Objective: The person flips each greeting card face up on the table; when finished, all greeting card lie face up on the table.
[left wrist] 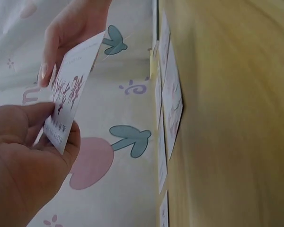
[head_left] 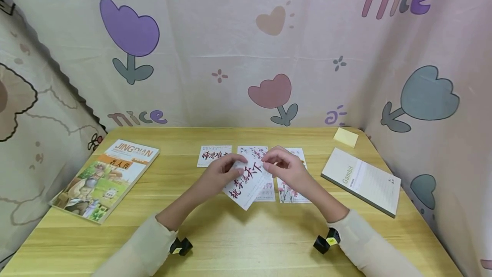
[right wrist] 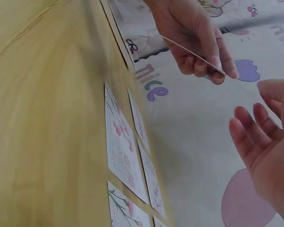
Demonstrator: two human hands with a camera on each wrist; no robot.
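White card [head_left: 249,179] pinched by left hand [head_left: 219,174]; right-wrist cam shows right hand [right wrist: 265,142] spread, off it.

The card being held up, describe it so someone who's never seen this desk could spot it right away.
Start at the wooden desk and find the row of cards lying flat in its middle. Just above that row, the left hand pinches one card; the right hand is beside its top edge. It is the only card lifted and tilted, with large red and black brush characters.
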